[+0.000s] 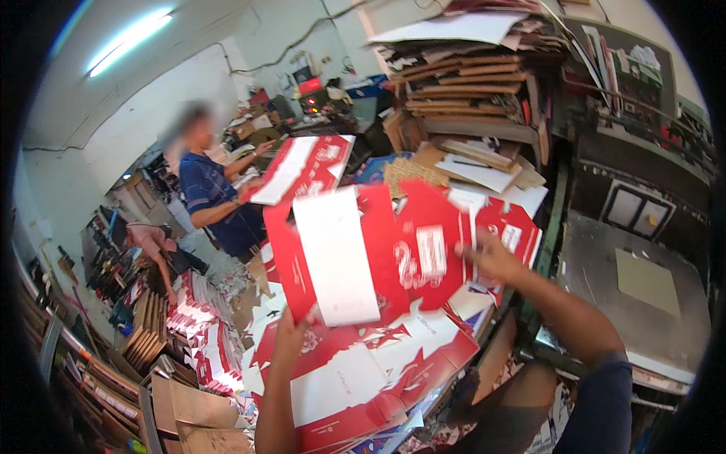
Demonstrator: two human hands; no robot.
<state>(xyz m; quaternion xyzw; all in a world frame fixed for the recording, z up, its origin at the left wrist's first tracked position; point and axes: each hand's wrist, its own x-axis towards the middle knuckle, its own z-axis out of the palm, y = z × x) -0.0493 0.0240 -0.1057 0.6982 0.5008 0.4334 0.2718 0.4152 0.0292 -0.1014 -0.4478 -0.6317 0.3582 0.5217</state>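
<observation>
Both my hands hold up a flat red and white die-cut box blank, tilted, with a broad white panel on its left and notched edges. My left hand grips its lower left corner, with most of the fingers hidden behind the card. At the right edge my right hand, slightly blurred, pinches the card. Below it lies a loose pile of similar red and white blanks. Another stack of blanks rests just beyond my right hand.
A die-cutting press with a metal bed stands on the right. Flat boards are stacked on a rack at the back. One co-worker holds a red and white blank; another person bends over stacks at the left.
</observation>
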